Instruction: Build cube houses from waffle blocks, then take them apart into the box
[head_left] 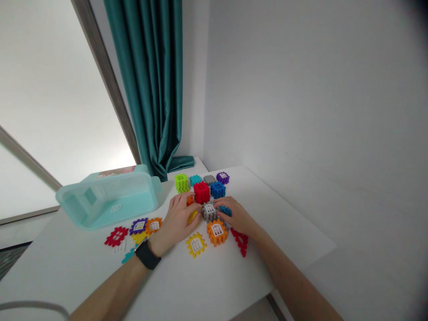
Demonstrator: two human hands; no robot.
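Observation:
A grey toothed block (210,212) with a white window insert stands between my hands. My left hand (179,218), wearing a dark watch, curls around its left side with the fingertips against it. An orange piece (190,200) and a yellow piece (193,217) show partly between that hand's fingers. My right hand (238,215) has its fingertips on the block's right side, and a blue piece (225,210) lies beneath its curved fingers. Just behind the grey block sits a red cube (202,192). In front is an orange block (217,232) with a white window.
Behind stand a green cube (181,183) and a blue block (218,189), near a purple piece (222,178). A yellow panel (196,244) and a red triangle (240,242) lie in front. At left are a red panel (116,236) and a translucent teal bin (110,200).

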